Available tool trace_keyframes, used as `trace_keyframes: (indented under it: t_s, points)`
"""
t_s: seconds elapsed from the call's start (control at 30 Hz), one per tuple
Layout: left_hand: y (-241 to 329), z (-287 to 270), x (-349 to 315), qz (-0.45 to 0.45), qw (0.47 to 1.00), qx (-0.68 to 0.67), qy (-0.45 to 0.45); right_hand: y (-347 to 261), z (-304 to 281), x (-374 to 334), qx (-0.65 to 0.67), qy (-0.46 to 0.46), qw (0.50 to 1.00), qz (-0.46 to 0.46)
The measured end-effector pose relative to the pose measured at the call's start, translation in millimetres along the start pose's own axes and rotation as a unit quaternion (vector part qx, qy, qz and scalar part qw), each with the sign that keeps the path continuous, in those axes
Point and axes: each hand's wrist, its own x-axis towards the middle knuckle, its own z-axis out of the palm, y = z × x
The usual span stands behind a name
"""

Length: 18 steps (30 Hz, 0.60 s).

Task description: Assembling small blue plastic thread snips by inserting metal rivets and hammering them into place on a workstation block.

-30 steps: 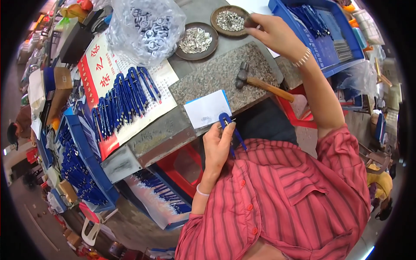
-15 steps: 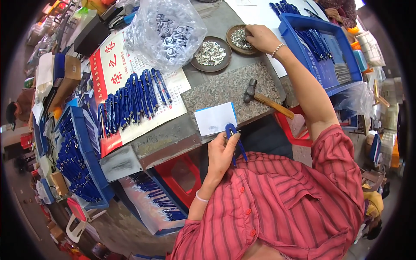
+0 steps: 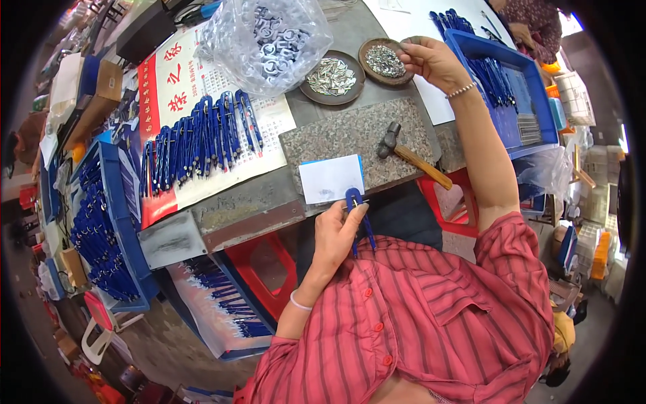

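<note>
While right hand [image 3: 431, 62] reaches, grip pinched over brown dish [image 3: 385, 62], left hand [image 3: 340, 232] grips blue compass [image 3: 356, 212].

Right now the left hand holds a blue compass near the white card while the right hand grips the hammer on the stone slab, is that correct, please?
Not quite: in the head view the right hand is not on the hammer; it reaches over the small brown dish of metal parts. The hammer lies untouched on the stone slab. The left hand does hold the blue compass.

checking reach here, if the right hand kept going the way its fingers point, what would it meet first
The right hand points its fingertips at the round brown dish of small silvery parts, so it would likely meet those parts first. Whether they already touch, I cannot tell.
</note>
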Motion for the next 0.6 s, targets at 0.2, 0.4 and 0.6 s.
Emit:
trace_keyframes:
  t_s: [0.2, 0.4, 0.6]
  points:
    - [2.0, -3.5, -2.4, -0.016, 0.999, 0.023, -0.019, -4.9, 16.5, -52.4, 0.189, -0.116, 0.975, 0.031]
    - [10.6, -4.5, -3.3, -0.029, 0.999, 0.024, -0.017, 0.0, 49.3, -100.0, 0.328, -0.262, 0.904, 0.084]
    - [6.7, -0.9, 0.2, -0.007, 0.999, 0.034, 0.01, 8.9, 75.2, -129.7, 0.341, -0.221, 0.902, 0.147]
